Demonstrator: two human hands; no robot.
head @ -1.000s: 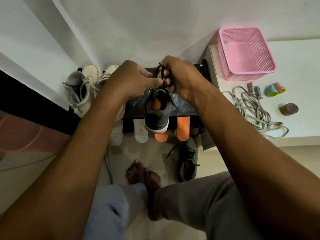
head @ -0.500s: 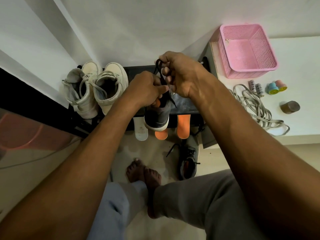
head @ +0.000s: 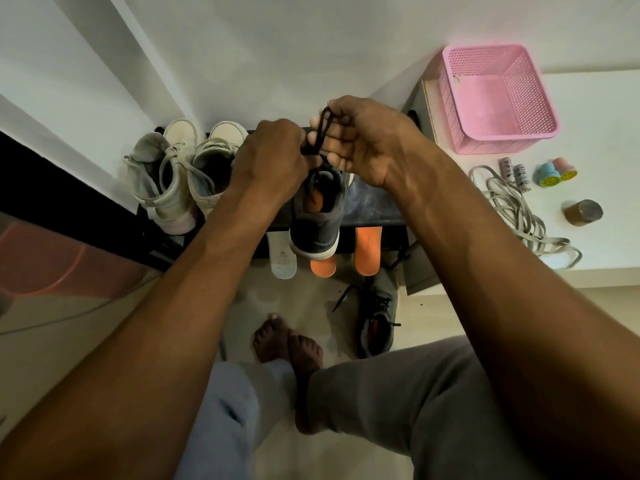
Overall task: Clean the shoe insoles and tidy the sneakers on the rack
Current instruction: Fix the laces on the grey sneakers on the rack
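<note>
Pinching a black shoelace (head: 320,133) above the dark grey sneaker (head: 317,223) standing on the rack (head: 374,206), a person's right hand (head: 367,143) and left hand (head: 270,161) each have the lace in a clenched grip, pale high-top sneakers (head: 166,181) alongside and orange insoles (head: 367,249) jutting out below.

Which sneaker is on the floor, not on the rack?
The dark grey sneaker lying beside the bare feet; the rest sit up on the rack.

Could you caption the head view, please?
Left hand and right hand pinch the black lace of a grey sneaker.
</note>
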